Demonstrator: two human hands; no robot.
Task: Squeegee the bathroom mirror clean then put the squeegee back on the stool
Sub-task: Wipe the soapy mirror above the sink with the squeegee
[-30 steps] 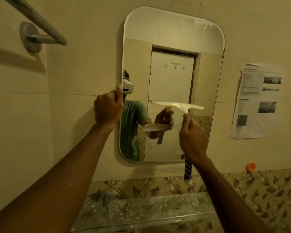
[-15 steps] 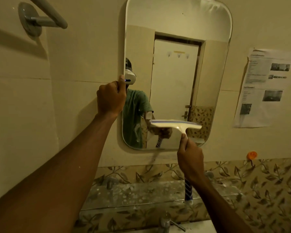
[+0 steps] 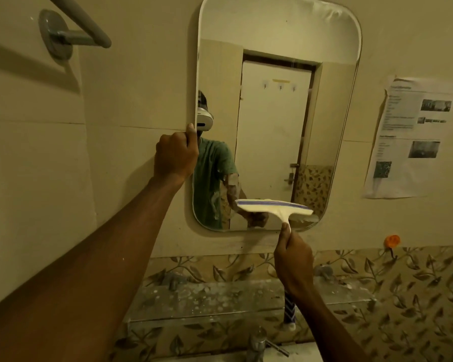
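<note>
My left hand (image 3: 175, 155) grips the left edge of the mirror (image 3: 275, 74), fingers curled behind the rim and thumb lying up along its front edge, so that hand is clamped on the glass. My right hand (image 3: 293, 262) is wrapped around the handle of the squeegee (image 3: 273, 208), fingers closed tight on it with the thumb pointing up the neck; the striped blue-and-white end of the handle sticks out below my wrist. The squeegee's white head with its blue strip lies roughly level across the lower right part of the mirror, close to the bottom edge, and its reflection shows just behind it. Whether the blade is actually touching the glass I cannot tell. The mirror hangs on a pale tiled wall, with a grey towel rail (image 3: 71, 30) up to the left and a printed paper sheet (image 3: 411, 137) stuck to the wall on the right. Below the mirror runs a speckled glass shelf (image 3: 199, 301) against leaf-patterned tiles, and a metal tap (image 3: 259, 344) stands beneath it.
</note>
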